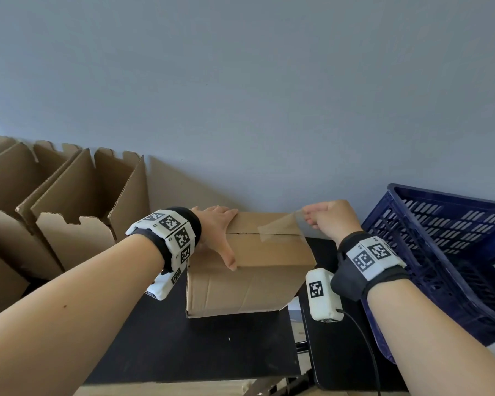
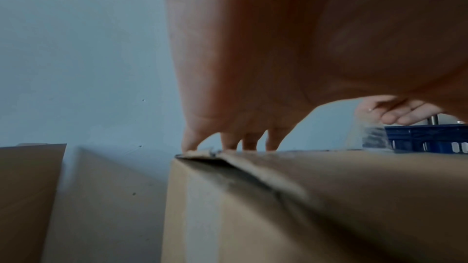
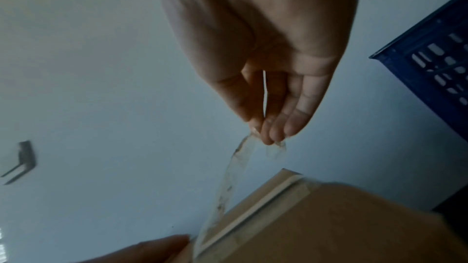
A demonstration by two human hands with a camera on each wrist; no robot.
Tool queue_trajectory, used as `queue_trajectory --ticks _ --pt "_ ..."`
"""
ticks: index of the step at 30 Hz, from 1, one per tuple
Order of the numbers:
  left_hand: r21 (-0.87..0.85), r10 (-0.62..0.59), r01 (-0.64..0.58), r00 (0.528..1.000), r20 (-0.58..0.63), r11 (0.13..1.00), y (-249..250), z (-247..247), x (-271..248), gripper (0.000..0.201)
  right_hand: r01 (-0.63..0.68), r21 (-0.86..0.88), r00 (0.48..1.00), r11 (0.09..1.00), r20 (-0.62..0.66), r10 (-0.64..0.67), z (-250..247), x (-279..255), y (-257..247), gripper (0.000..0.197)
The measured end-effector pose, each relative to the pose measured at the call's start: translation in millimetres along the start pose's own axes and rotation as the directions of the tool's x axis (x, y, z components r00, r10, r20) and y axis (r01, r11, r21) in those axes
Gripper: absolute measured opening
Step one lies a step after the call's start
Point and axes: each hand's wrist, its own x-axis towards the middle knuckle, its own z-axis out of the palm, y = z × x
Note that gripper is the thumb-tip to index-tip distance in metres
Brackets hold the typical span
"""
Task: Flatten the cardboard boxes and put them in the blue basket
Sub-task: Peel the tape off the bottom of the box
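Found no readable words, brands or numbers. Saw only square black-and-white coded markers on the left wristband, behind the fingers pressed on the box, and on the right wristband and the white camera block, behind the fingers pinching tape; small print beside them too blurred to read.

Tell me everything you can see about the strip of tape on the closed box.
The clear tape strip is thin, glossy and slightly wrinkled. It runs along the top seam of the closed cardboard box. One end is peeled up and pinched by the right hand; the other end still sticks to the lid. The left hand lies flat on the lid, not on the tape.
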Motion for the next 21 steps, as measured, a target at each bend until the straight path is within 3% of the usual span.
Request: queue_trajectory --ticks 1,3,5,8,9,12,21 --pt "0.004 0.005 -0.005 1.0 -0.001 1.0 2 0 -1 0.123 0.011 0.001 1.0 1.0 0.016 -0.011 2 -2 -3 0.022" --pt "0.013 0.015 -0.015 1.0 -0.006 1.0 5 -1 -3 0.12 0.038 -0.006 0.998 0.999 0.049 -0.037 5 -6 -7 0.034" --pt "0.013 0.02 -0.02 1.0 -0.005 1.0 6 0 -4 0.118 0.087 -0.005 0.996 0.996 0.001 -0.087 9 -9 -10 0.038" --pt "0.014 0.02 -0.02 1.0 0.01 1.0 7 1 -6 0.118 0.165 -0.042 0.978 0.985 -0.12 -0.169 14 -15 -14 0.008" --pt "0.014 0.019 -0.019 1.0 0.009 1.0 7 1 -7 0.118 0.167 -0.04 0.978 0.985 -0.123 -0.17 16 -16 -14 0.006" --pt "0.008 0.016 -0.016 1.0 -0.004 1.0 8 2 -8 0.117 0.153 -0.018 0.984 0.988 -0.09 -0.154 21 -15 -12 0.029" --pt "0.003 0.009 -0.009 1.0 -0.012 1.0 9 3 -8 0.117 0.269 -0.272 0.957 0.924 -0.034 -0.288 46 -22 -13 0.018"
